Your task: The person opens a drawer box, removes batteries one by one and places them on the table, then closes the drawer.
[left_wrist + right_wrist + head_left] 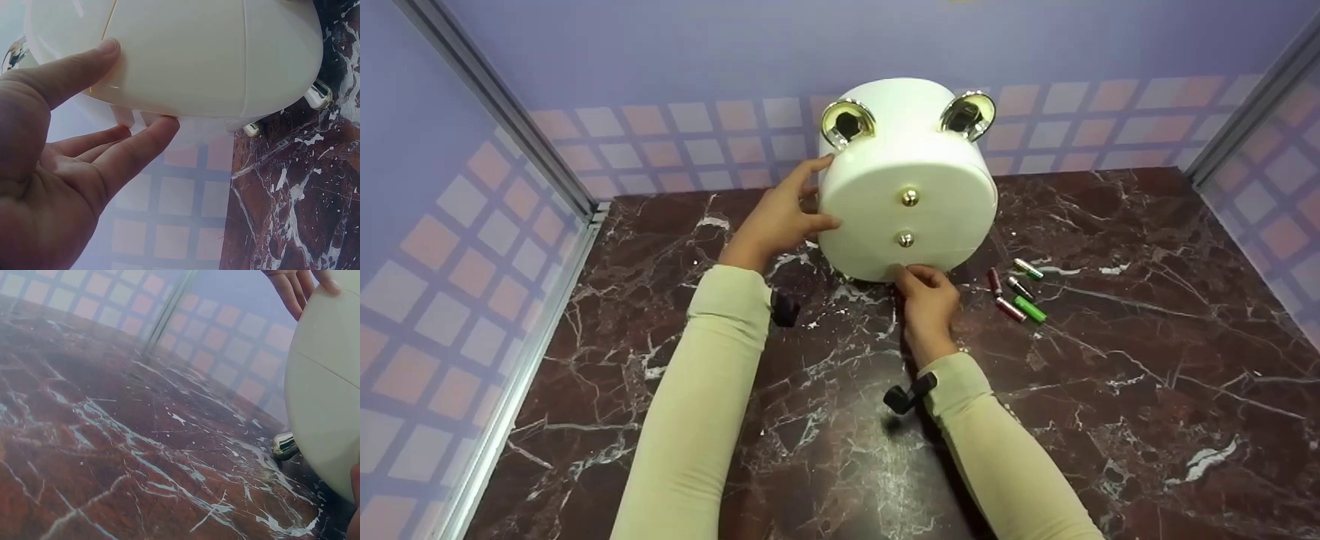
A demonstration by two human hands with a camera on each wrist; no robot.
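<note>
A white, drum-shaped box (877,217) stands on the marble-patterned table, its round front tilted up. It has two gold ear-like rings on top and two gold ball knobs on the front. My left hand (780,217) rests on its left side; in the left wrist view the thumb (84,67) lies against the white surface and the fingertips touch the lower edge. At the front's bottom edge my right hand (930,300) has its fingers curled, thumb and index at the rim. Anything between those fingertips is hidden. The right wrist view shows only a sliver of that hand.
Several small cylinders that look like batteries (1029,308), in green, red and dark colours, lie right of the box. Walls with printed squares (690,135) close in the table behind and on both sides. A gold foot (284,446) sticks out below the box.
</note>
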